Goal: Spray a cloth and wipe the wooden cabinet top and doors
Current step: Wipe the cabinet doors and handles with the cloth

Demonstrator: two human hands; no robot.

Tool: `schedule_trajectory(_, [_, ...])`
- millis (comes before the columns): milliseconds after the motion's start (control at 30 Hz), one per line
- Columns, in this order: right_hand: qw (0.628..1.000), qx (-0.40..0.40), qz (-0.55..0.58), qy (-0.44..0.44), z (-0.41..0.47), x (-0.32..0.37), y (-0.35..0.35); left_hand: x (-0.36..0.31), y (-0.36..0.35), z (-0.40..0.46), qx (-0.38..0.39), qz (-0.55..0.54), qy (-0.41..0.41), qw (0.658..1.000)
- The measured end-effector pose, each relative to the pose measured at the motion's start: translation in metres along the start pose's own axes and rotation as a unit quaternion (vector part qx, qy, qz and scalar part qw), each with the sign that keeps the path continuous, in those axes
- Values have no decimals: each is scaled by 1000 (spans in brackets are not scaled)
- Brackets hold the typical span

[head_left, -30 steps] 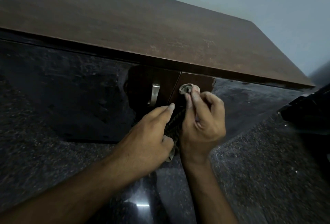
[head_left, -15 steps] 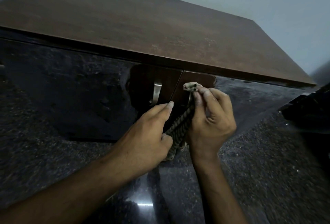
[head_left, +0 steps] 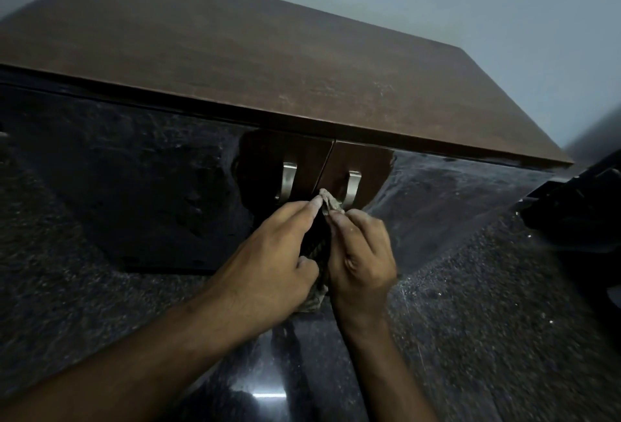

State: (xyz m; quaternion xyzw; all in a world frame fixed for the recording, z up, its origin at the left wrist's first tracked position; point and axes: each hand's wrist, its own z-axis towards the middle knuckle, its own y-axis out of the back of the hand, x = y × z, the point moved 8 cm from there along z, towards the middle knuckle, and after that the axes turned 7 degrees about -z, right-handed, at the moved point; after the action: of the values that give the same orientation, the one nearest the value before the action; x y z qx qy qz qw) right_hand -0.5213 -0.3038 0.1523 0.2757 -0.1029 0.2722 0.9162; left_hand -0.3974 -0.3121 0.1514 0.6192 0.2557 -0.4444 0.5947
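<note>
Nearest the camera, 2 bare forearms reaching forward over a dark speckled floor with a bright glint of light on its polish. Left hand curled, fingertips pinching the upper end of a twisted, striped cloth, thumb tucked against the cloth lower down. Right hand just beside it, forefinger and thumb pinching the same upper end from the other side, remaining fingers curled toward the palm. Cloth held between both hands as a narrow rope, pale tip poking up above the fingertips, frayed tail hanging out below the palms.

Just beyond the tip, 2 glossy dark doors meeting at a centre seam, reflecting the floor, brown wood showing only around the handles. Left handle and right handle both brushed metal, the cloth tip between them, nearer the right one and low by its foot. Above, the wooden cabinet top running back to a plain pale wall.

No writing, brand or label readable anywhere.

Against 0.5 s ago: right handle now uncovered, cloth tip dropped off its upper end, right hand lower, left fingertips closed onto the cloth instead of stretched out straight
</note>
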Motion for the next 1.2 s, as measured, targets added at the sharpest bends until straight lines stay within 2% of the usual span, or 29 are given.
schedule_trajectory(167, [997,-78,-10,-11,17,7,12,1,4,-2,-2,2,-6,1000])
schedule_trajectory(233, [998,-57,-9,-10,8,2,3,2,6,-2,-3,5,-4,1000])
schedule_trajectory(333, [998,-8,20,-59,-10,-17,-19,1,6,-1,-3,1,-1,1000])
schedule_trajectory(400, [993,-7,37,-109,-15,-26,-23,0,4,-1,4,1,3,1000])
schedule_trajectory(467, [978,-47,45,-196,-16,-39,-19,2,4,-2,9,3,4,1000])
schedule_trajectory(533, [937,-92,80,-326,-24,-59,-14,5,6,-3,8,2,11,1000])
schedule_trajectory(567, [924,-104,100,-355,-24,-64,-11,7,6,-3,8,1,14,1000])
schedule_trajectory(633, [937,-116,107,-311,-13,-57,-2,7,5,-2,13,-1,16,1000])
schedule_trajectory(700, [964,-111,76,-229,1,-41,5,7,3,-1,20,-3,17,1000])
schedule_trajectory(767, [975,-109,49,-185,5,-33,4,9,0,0,22,-4,20,1000])
schedule_trajectory(967, [959,-65,51,-272,-31,-46,-22,11,1,-1,16,13,31,999])
schedule_trajectory(1133, [969,-40,67,-234,-28,-27,-34,13,1,-1,15,18,38,999])
schedule_trajectory(1200, [963,-49,68,-256,-31,-36,-30,12,2,-2,18,12,38,999])
